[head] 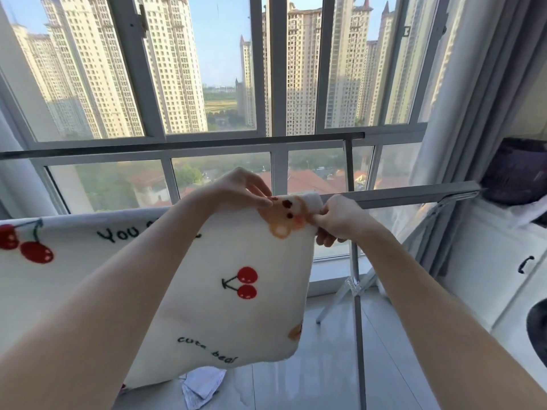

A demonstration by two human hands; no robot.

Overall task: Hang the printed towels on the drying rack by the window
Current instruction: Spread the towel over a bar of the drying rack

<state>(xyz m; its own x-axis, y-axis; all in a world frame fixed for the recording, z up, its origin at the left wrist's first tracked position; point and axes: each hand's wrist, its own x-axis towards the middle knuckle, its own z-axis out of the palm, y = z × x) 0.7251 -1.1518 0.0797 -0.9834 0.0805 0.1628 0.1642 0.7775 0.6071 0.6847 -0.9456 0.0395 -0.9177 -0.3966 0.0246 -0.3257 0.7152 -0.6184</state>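
A cream printed towel [236, 315] with red cherries, orange bears and black lettering hangs over the near grey rail of the drying rack [414, 195], in front of the window. My left hand [245, 187] pinches the towel's top fold on the rail, beside a bear print. My right hand [337, 220] grips the towel's upper right corner just below the rail. The towel spreads leftward along the rail to the frame's edge, with more cherries and the words "You" showing there. A second, higher rack bar [207, 143] is bare.
The rack's upright leg [359, 335] stands right of the towel on a pale tiled floor. A crumpled white cloth [201, 386] lies on the floor below. A white washing machine [503, 291] with a dark item on top stands at right, beside grey curtains [473, 99].
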